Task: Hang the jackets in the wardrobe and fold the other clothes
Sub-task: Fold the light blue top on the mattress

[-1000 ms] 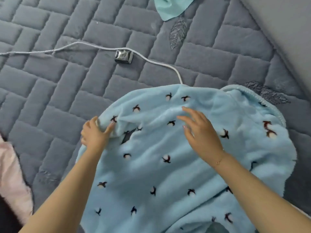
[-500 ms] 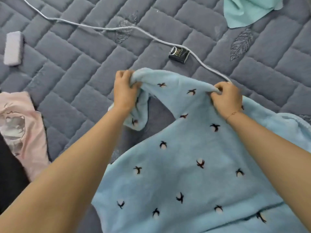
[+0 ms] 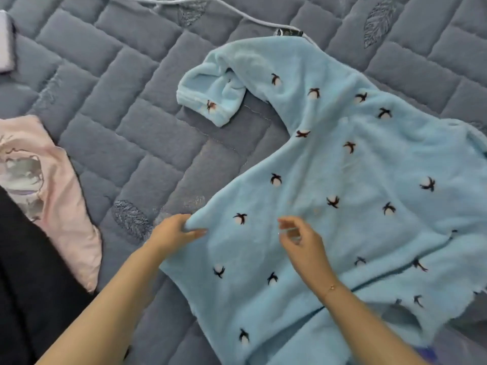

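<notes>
A light blue fleece top (image 3: 342, 167) with small dark bird marks lies spread on the grey quilted bed. One sleeve (image 3: 210, 96) sticks out to the upper left, its cuff folded under. My left hand (image 3: 174, 233) pinches the top's left side edge near the armpit. Just to the right, my right hand (image 3: 300, 241) hovers over the fabric with its fingers loosely curled and nothing in them.
A pink printed garment (image 3: 47, 185) and a black garment (image 3: 29, 272) lie at the left edge. A white cable (image 3: 237, 14) with a small dark block (image 3: 288, 32) runs across the top of the quilt (image 3: 131, 114). A pale object (image 3: 5, 43) sits at far left.
Both hands let go of the sleeve they held up; it now lies flat at upper left. They dropped back toward me, and the left hand took the side edge.
</notes>
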The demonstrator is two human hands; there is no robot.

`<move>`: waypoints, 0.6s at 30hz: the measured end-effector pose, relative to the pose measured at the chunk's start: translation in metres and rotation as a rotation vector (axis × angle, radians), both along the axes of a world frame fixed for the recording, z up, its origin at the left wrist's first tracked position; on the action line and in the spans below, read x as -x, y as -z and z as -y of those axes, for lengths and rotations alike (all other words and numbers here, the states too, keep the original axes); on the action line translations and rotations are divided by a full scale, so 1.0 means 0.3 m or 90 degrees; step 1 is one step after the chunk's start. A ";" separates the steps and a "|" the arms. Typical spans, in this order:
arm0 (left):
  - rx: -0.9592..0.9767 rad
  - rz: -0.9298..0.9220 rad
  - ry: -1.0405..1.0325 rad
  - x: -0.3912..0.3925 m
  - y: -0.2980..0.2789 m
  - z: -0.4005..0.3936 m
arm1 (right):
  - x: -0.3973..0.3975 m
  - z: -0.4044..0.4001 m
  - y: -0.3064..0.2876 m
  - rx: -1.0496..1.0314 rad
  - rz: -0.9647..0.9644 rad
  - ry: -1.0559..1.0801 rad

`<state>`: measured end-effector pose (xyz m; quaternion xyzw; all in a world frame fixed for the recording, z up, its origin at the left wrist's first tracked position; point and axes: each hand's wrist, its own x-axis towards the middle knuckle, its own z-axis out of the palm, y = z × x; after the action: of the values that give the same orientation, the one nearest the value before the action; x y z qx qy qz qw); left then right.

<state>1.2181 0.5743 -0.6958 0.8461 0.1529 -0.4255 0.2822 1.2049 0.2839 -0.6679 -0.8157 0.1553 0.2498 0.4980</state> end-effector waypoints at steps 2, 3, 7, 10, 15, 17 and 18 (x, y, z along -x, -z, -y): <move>0.036 0.011 -0.033 0.015 -0.004 -0.051 | 0.164 -0.080 0.010 -0.019 -0.064 -0.009; 0.027 0.050 -0.044 0.007 -0.006 -0.080 | 0.231 -0.125 0.015 -0.022 -0.068 -0.012; -0.066 0.218 -0.004 -0.089 -0.011 -0.215 | 0.381 -0.309 0.020 -0.041 -0.037 -0.026; -0.068 0.199 0.019 -0.128 -0.008 -0.275 | 0.447 -0.398 0.013 -0.018 -0.044 0.057; 0.049 0.185 -0.380 0.025 0.006 -0.307 | 0.634 -0.425 -0.037 0.088 -0.028 0.354; 0.158 0.119 -0.585 0.115 0.019 -0.292 | 0.722 -0.402 -0.040 0.175 -0.058 0.485; 0.204 0.079 -0.650 0.159 0.026 -0.279 | 0.760 -0.389 -0.036 0.217 -0.080 0.556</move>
<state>1.1704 0.6579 -0.7036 0.6342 0.4607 -0.2016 0.5873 0.9767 0.4005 -0.6570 -0.7273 0.5526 0.0368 0.4054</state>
